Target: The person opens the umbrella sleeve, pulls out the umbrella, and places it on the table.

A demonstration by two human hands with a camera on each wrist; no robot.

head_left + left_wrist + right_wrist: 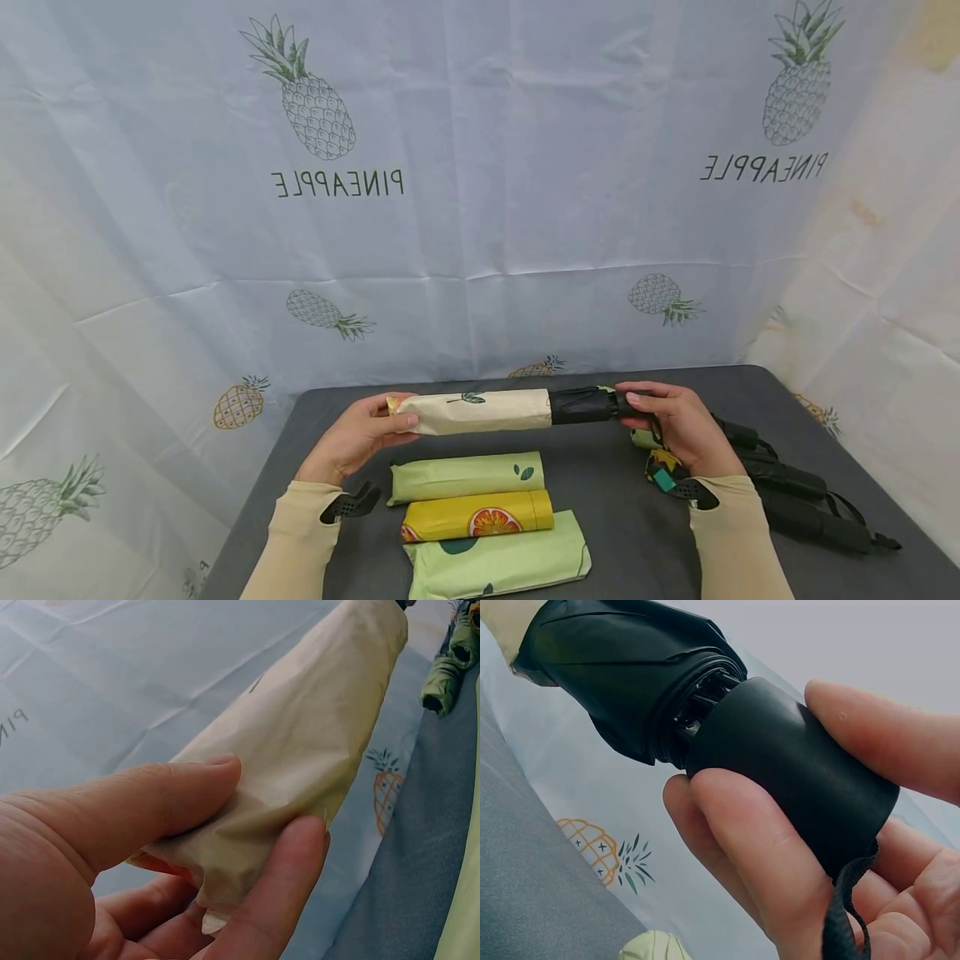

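Grey table (615, 533) carries three sleeved umbrellas (480, 521) in front, black ones (795, 492) at right. Above it, folded umbrella (525, 408) held level w/ cream sleeve (480, 411) partly on. Left hand (360, 433) pinches sleeve end; right hand (675, 425) fingers curl round black handle (795, 776).

a folded black umbrella (588, 406) is held level above the table, most of its length inside a cream sleeve (480, 412) printed with a small green leaf. the sleeve's closed, crumpled end sits in the left hand (358, 437), pinched between thumb and fingers. the bare black folds of the canopy stick out of the sleeve's open end toward the right hand (675, 427), which grips the round black handle (791, 776) between thumb and fingers. a black wrist strap (844, 915) hangs from the handle's end across the right palm.
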